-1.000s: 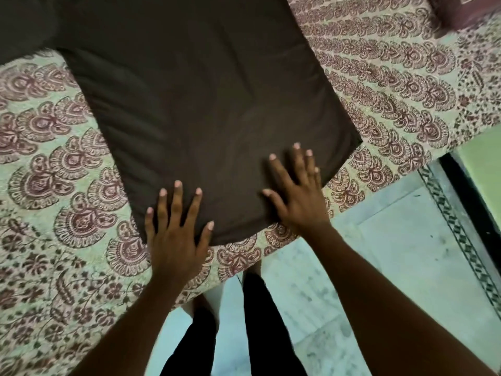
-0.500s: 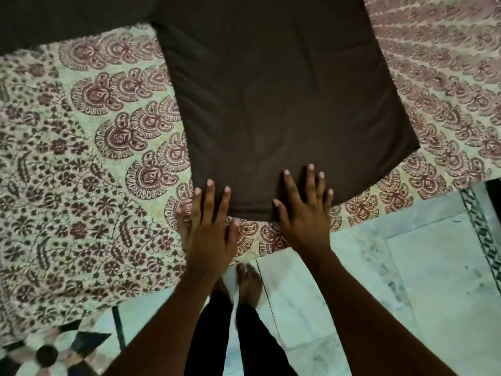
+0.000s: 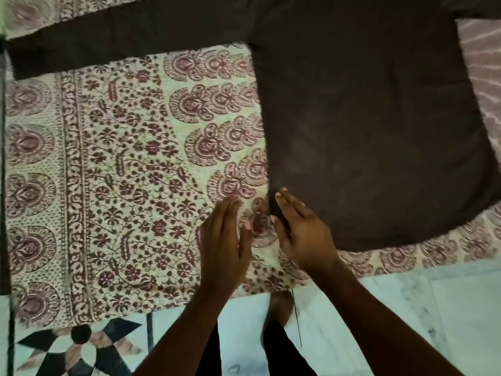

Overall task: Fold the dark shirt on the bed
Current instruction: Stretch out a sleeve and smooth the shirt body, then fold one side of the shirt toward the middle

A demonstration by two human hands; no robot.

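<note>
Head camera looks down on the dark brown long-sleeved shirt [image 3: 379, 131] lying flat on the cream bedspread printed with maroon flowers [image 3: 122, 185]. Its body is to my right and one sleeve stretches away left, while the collar end and right edge are cut off by the frame. My left hand [image 3: 225, 240] is over the bedspread just beside the shirt's lower left corner, fingers straight and pressed together. My right hand [image 3: 303, 234] is at that corner, fingers straight along the side edge, though blur hides whether it touches the cloth.
</note>
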